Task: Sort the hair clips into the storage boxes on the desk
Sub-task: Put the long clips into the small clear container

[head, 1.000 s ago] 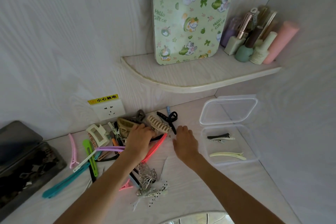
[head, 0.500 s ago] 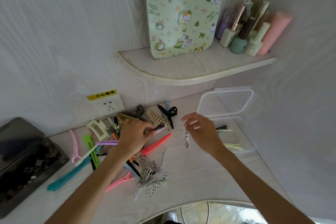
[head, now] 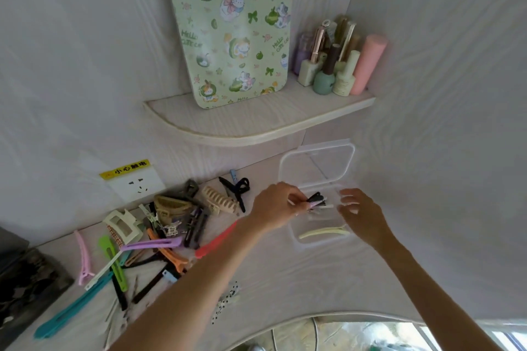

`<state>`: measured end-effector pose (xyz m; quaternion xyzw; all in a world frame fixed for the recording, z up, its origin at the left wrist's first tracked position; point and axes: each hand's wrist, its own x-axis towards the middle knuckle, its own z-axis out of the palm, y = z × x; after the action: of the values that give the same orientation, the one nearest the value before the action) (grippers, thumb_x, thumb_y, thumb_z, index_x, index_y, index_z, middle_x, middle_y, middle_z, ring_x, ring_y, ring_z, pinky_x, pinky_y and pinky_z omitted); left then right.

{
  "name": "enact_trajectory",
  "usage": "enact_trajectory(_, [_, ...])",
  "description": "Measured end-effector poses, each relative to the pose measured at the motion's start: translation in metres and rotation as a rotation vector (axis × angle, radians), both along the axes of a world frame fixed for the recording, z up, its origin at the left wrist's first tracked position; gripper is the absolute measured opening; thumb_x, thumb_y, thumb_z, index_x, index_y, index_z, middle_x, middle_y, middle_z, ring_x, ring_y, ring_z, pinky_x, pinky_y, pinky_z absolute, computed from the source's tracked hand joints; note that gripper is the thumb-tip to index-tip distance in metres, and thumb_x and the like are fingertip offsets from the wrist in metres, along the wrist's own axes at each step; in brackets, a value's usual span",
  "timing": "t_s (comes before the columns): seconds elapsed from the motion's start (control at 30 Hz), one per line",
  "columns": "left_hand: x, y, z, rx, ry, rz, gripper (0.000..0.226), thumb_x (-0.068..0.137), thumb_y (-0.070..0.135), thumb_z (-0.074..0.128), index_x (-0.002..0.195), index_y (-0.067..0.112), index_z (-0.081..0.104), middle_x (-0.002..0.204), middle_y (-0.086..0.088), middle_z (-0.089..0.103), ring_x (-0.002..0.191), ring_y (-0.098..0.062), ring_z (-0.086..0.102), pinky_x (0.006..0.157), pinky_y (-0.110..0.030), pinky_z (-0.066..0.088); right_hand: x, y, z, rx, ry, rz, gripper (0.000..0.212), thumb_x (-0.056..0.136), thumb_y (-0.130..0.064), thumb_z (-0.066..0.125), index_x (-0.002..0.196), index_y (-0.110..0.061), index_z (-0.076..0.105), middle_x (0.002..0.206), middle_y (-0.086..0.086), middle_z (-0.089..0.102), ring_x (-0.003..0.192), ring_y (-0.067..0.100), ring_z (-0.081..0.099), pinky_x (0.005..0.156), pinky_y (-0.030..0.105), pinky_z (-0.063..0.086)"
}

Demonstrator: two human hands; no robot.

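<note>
1. Clips (head: 315, 200) are getting pinched in the left hand (head: 275, 205) fingers, right over the clear box (head: 296, 234), probably for dropping in.
2. Right hand (head: 360, 215) is hovering beside it, fingers spread, holding nothing.
3. Unsorted pile (head: 171, 225) is sitting left on the desk (head: 285, 279).

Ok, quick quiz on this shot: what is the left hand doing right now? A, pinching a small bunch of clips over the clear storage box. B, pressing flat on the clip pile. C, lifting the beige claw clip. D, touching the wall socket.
A: the left hand pinches a small bunch of dark clips over the clear storage box, well right of the pile.
</note>
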<state>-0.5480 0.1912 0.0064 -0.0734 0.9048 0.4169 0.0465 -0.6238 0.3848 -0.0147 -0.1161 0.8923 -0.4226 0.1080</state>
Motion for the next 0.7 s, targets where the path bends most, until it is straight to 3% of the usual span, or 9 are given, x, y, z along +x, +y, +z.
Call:
enact_trajectory(0.03, [-0.004, 0.006, -0.002, -0.035, 0.009, -0.01, 0.022, 0.084, 0.041, 0.064, 0.097, 0.026, 0.072, 0.093, 0.01, 0.073, 0.087, -0.004, 0.066, 0.073, -0.022, 0.047, 0.003, 0.003, 0.001, 0.064, 0.062, 0.025, 0.028, 0.084, -0.005, 0.065, 0.111, -0.007, 0.06, 0.095, 0.005, 0.063, 0.08, 0.016, 0.06, 0.071, 0.01, 0.045])
enact_trajectory(0.17, [0.001, 0.009, -0.006, -0.062, 0.014, -0.049, 0.037, 0.085, 0.051, 0.058, 0.107, 0.023, 0.069, 0.105, 0.007, 0.072, 0.096, -0.009, 0.066, 0.08, -0.025, 0.049, 0.011, 0.009, 0.011, 0.112, 0.153, 0.065, 0.028, 0.086, -0.011, 0.061, 0.113, -0.02, 0.058, 0.104, -0.007, 0.062, 0.087, 0.013, 0.061, 0.079, 0.032, 0.053])
enact_trajectory(0.27, [0.022, -0.017, -0.008, -0.046, 0.035, -0.002, 0.033, 0.09, 0.04, 0.056, 0.116, 0.021, 0.064, 0.113, 0.007, 0.068, 0.098, -0.004, 0.065, 0.088, -0.022, 0.05, 0.022, 0.002, 0.018, 0.067, 0.216, 0.132, 0.025, 0.088, -0.012, 0.058, 0.107, -0.028, 0.06, 0.094, -0.015, 0.062, 0.081, 0.003, 0.06, 0.072, 0.021, 0.05])
enact_trajectory(0.37, [0.054, -0.056, -0.016, -0.139, 0.054, 0.129, 0.021, 0.09, 0.024, 0.059, 0.11, 0.023, 0.066, 0.108, 0.01, 0.069, 0.09, -0.001, 0.064, 0.076, -0.01, 0.046, 0.037, -0.022, 0.022, 0.075, 0.181, 0.284, 0.022, 0.088, -0.013, 0.056, 0.099, -0.03, 0.064, 0.087, -0.016, 0.063, 0.077, 0.002, 0.06, 0.072, 0.015, 0.047])
enact_trajectory(0.43, [0.079, -0.076, -0.022, -0.26, -0.03, 0.146, 0.024, 0.09, 0.024, 0.059, 0.114, 0.023, 0.064, 0.111, 0.008, 0.068, 0.09, -0.002, 0.064, 0.075, -0.014, 0.048, 0.053, -0.044, 0.02, 0.127, 0.158, 0.497, 0.02, 0.089, -0.015, 0.056, 0.097, -0.031, 0.064, 0.085, -0.014, 0.064, 0.077, 0.0, 0.059, 0.074, 0.011, 0.046])
enact_trajectory(0.53, [0.108, -0.088, -0.033, -0.533, -0.188, 0.064, 0.032, 0.091, 0.028, 0.057, 0.123, 0.025, 0.058, 0.117, 0.004, 0.065, 0.1, -0.011, 0.062, 0.087, -0.024, 0.049, 0.078, -0.073, 0.003, 0.274, 0.179, 0.846, 0.026, 0.091, -0.016, 0.053, 0.112, -0.029, 0.06, 0.108, -0.006, 0.063, 0.097, 0.006, 0.057, 0.086, 0.026, 0.047])
enact_trajectory(0.63, [0.125, -0.091, -0.041, -0.684, -0.206, -0.005, 0.029, 0.092, 0.032, 0.051, 0.12, 0.029, 0.059, 0.117, 0.008, 0.062, 0.11, -0.012, 0.051, 0.098, -0.027, 0.039, 0.097, -0.098, -0.022, 0.48, 0.259, 1.118, 0.053, 0.091, -0.008, 0.049, 0.138, -0.028, 0.038, 0.146, -0.003, 0.037, 0.129, 0.017, 0.037, 0.103, 0.035, 0.037])
enact_trajectory(0.7, [0.13, -0.092, -0.045, -0.681, -0.205, 0.009, 0.028, 0.092, 0.035, 0.05, 0.117, 0.03, 0.06, 0.115, 0.011, 0.062, 0.111, -0.011, 0.048, 0.099, -0.027, 0.035, 0.103, -0.109, -0.033, 0.541, 0.339, 1.206, 0.06, 0.09, -0.008, 0.049, 0.144, -0.027, 0.029, 0.155, -0.002, 0.019, 0.137, 0.021, 0.027, 0.107, 0.037, 0.033])
